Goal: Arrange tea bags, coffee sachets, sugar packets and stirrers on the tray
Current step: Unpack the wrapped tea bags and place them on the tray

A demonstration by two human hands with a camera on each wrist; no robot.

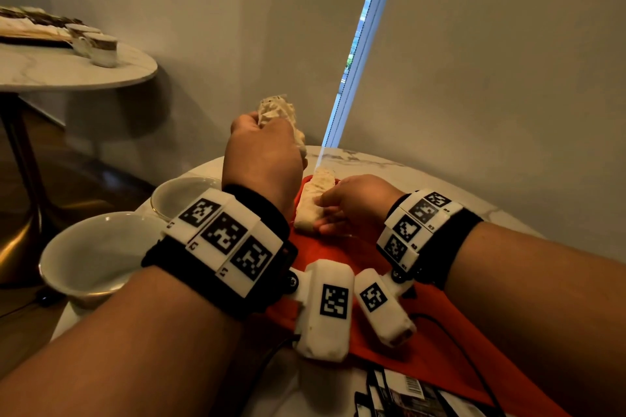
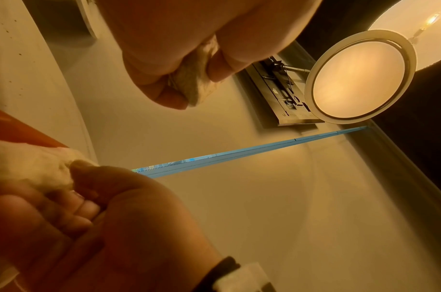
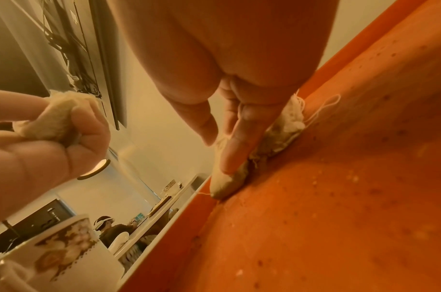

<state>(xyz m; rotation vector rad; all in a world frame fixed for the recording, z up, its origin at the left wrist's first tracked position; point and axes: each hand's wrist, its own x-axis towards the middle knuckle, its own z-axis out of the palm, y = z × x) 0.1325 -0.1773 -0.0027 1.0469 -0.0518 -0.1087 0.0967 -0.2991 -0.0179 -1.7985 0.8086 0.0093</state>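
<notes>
Progress looks early: your right hand presses straight fingers on tea bags lined along the orange tray's far edge, your left hand clutches more above it; sachets wait off-tray, nearer you.

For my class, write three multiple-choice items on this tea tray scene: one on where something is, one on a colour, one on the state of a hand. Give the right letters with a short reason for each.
1. Where do the tea bags under the right hand lie?
A. in a cup
B. on the tray
C. on the floor

2. What colour is the tray?
A. orange-red
B. blue
C. black

3. What is the left hand doing?
A. resting flat
B. gripping tea bags
C. holding a cup

Answers: 1 B, the tea bags rest on the tray floor by its rim. 2 A, seen in head and right wrist views. 3 B, fingers curl round the bags, raised above the table.
</notes>
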